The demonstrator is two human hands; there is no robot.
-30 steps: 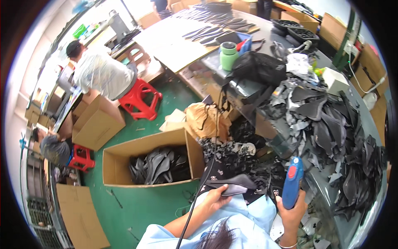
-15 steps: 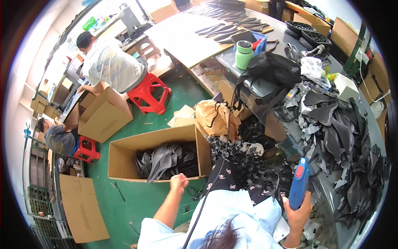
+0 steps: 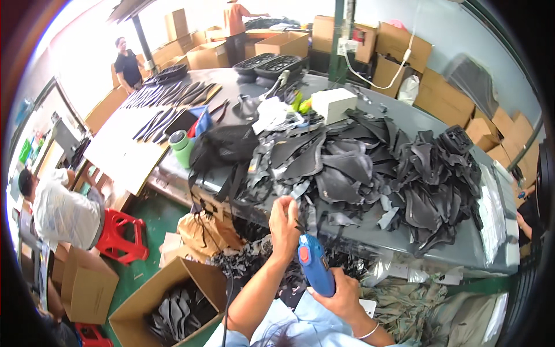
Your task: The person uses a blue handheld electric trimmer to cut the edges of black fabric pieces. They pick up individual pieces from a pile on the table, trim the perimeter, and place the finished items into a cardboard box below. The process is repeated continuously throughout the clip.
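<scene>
A long grey worktable (image 3: 404,124) stands in a workshop with a green floor (image 3: 150,217). Brown cardboard boxes (image 3: 399,43) are stacked along the far wall and on the right side. The middle of the table is covered by a big heap of black cut material pieces (image 3: 376,168); they are too many to count. At the far left end, long dark strips (image 3: 167,92) lie in rows on a pale sheet. Near them stand two rolls of green tape (image 3: 180,144), one on the other, and beside them one black bag (image 3: 222,147). One white box (image 3: 333,104) sits behind the heap, and two black trays (image 3: 269,65) are at the far end.

Three other people are visible: one in a white shirt (image 3: 60,211) bending at the left, one in a black shirt (image 3: 126,63) and one in an orange shirt (image 3: 236,23) standing at the back. One red plastic stool (image 3: 121,237) is fully seen on the floor, and a second red one (image 3: 87,334) shows partly at the bottom edge. One open cardboard box with dark pieces inside (image 3: 173,301) stands below the table edge.

The left hand (image 3: 284,222) is raised at the near edge of the heap; its fingers pinch a small dark piece, which I cannot tell clearly. The right hand (image 3: 341,295) is closed around the handle of a blue handheld tool (image 3: 315,265), which points up just beside the left hand, in front of the table edge.
</scene>
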